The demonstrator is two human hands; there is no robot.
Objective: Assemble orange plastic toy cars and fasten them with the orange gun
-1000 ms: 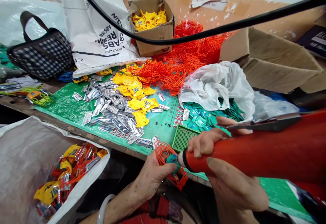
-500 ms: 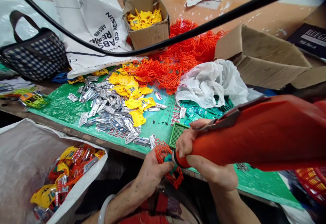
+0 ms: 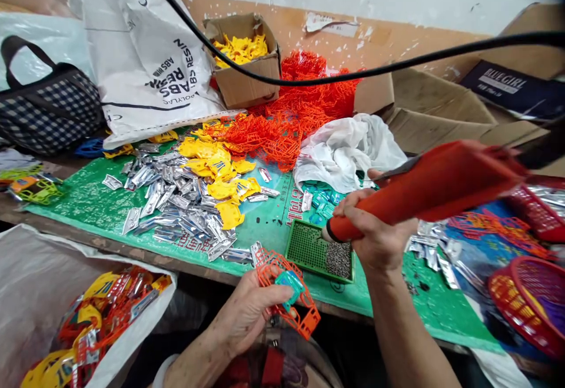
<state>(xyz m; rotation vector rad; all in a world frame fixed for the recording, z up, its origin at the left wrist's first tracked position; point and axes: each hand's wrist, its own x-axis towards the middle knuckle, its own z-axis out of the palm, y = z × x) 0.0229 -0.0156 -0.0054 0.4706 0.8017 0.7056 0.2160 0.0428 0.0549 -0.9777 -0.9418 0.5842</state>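
Observation:
My left hand is closed on an orange plastic frame that carries a small teal piece, held below the bench's front edge. My right hand grips a red powered screwdriver with a black cable that arcs overhead. The tool's tip hovers over a green screw tray holding a patch of small screws, apart from the frame.
On the green mat lie piles of silver parts, yellow parts, orange frames and teal pieces beside a white bag. A cardboard box stands behind. A white sack holds assembled parts at lower left; red baskets sit right.
My right hand has lifted the screwdriver off the orange frame and swung it up and right over the green screw tray. My left hand still holds the frame, now a little lower.

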